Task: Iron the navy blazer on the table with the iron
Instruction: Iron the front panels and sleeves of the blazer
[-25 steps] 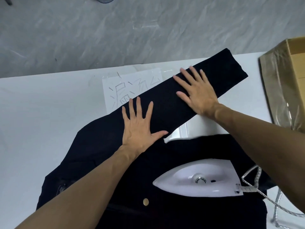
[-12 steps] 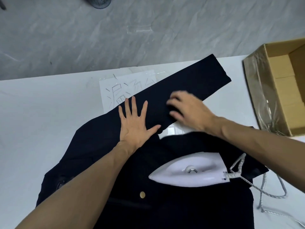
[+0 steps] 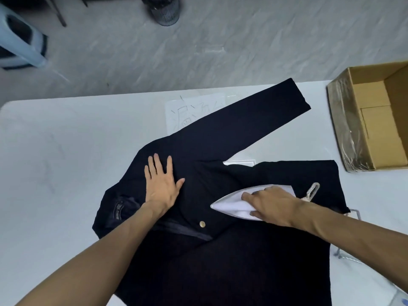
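Observation:
The navy blazer [image 3: 231,250] lies spread on the white table [image 3: 66,162], one sleeve stretched toward the far right. A gold button [image 3: 202,224] shows near its middle. My left hand [image 3: 162,184] presses flat on the shoulder area, fingers straight and spread. A white iron [image 3: 229,206] sits on the blazer's front with its tip pointing left. My right hand [image 3: 271,206] lies over the iron's top with fingers curled round it, hiding the handle. The iron's braided cord [image 3: 312,191] trails off to the right.
An open cardboard box [image 3: 375,115] wrapped in plastic film stands at the table's right edge. A sheet of paper [image 3: 189,111] with handwriting lies under the sleeve. Beyond the table are grey floor, a mesh bin [image 3: 164,9] and a blue stool [image 3: 19,43].
My right hand left the sleeve and came back onto the iron. My left hand slid down from the sleeve to the shoulder. The view pulled back.

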Tool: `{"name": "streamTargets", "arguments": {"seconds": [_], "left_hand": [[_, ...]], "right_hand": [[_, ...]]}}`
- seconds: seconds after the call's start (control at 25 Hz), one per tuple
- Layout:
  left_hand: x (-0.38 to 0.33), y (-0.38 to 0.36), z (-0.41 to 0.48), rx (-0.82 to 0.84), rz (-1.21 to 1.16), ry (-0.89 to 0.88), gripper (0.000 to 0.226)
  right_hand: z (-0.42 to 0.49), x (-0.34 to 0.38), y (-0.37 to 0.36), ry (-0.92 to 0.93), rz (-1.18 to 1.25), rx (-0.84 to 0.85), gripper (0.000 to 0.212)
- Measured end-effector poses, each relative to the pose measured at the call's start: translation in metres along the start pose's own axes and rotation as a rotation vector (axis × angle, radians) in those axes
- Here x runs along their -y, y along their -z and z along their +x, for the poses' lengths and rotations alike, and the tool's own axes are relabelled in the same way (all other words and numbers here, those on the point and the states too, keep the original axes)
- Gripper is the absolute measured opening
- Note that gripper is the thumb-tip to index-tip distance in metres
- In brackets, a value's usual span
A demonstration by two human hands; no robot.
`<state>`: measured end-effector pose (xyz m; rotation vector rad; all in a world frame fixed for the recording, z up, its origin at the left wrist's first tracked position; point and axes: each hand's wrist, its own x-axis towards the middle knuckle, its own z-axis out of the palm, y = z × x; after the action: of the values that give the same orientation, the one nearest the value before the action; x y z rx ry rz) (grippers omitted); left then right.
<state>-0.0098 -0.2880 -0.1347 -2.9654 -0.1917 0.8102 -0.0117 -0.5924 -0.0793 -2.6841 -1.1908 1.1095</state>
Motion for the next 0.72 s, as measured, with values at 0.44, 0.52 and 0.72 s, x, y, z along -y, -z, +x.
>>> {"name": "streamTargets", "arguments": {"seconds": [0.44, 0.52, 0.72], "left_hand": [[0.013, -0.014, 0.015, -0.158, -0.291, 0.173, 0.081], [0.015, -0.024, 0.019, -0.148, -0.278, 0.173, 0.08], [0.022, -0.047, 0.021, -0.314, -0.432, 0.13, 0.07]], "right_hand": [[0.098, 0.0, 0.124, -0.245, 0.168, -0.529, 0.041], [0.134, 0.013, 0.129, -0.19, 0.099, -0.435, 0.046], [0.18, 0.035, 0.113, -0.081, -0.113, -0.351, 0.042]]}}
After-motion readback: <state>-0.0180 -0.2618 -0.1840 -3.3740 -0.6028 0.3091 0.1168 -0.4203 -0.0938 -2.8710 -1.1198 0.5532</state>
